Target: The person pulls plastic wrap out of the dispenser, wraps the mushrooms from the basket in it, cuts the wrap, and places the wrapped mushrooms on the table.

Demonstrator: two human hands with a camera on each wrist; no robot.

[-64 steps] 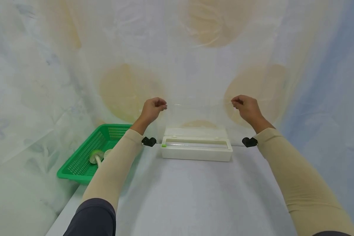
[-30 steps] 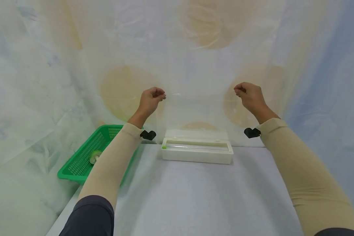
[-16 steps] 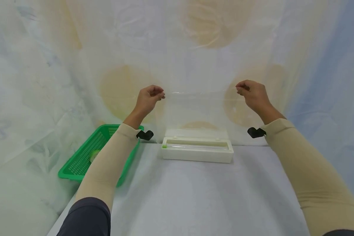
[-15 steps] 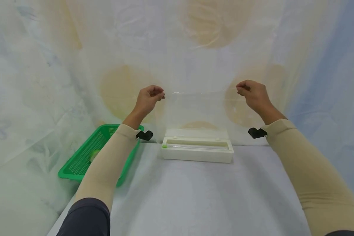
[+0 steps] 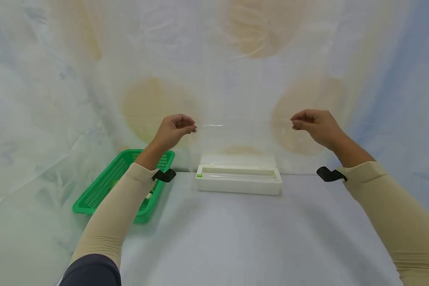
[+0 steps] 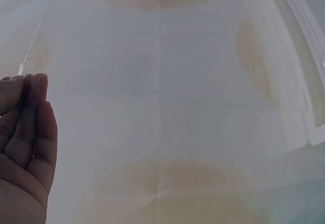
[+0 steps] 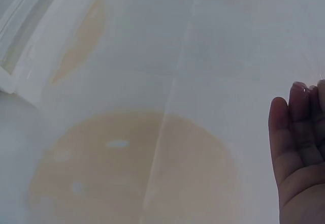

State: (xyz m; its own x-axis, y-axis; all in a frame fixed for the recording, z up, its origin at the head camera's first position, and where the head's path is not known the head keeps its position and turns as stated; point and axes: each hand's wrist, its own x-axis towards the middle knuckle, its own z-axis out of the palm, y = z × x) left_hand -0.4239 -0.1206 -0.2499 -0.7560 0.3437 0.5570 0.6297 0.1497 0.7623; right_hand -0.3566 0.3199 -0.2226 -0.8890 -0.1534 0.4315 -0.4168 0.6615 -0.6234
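Note:
A sheet of clear plastic wrap (image 5: 213,125) spans the air between both hands; only its shiny upper edge shows well. My left hand (image 5: 172,130) pinches one corner between thumb and fingertips, and the glinting edge of the wrap (image 6: 30,49) runs up from those fingers in the left wrist view. Opposite, my right hand (image 5: 318,124) pinches the other corner; its thumb is out of sight in the right wrist view. Below and beyond the hands, a white wrap dispenser (image 5: 237,185) stands on the table with its lid (image 5: 238,160) raised and a green slider (image 5: 199,175) at its left end.
A green plastic basket (image 5: 79,207) stands at the left of the white-covered table (image 5: 243,234), its contents mostly hidden by my left forearm. A patterned curtain (image 5: 236,79) hangs behind the table and along both sides.
Both hands first rose with the wrap, then came down and closer to me over the last half second. They have moved farther apart. The dispenser stays in place.

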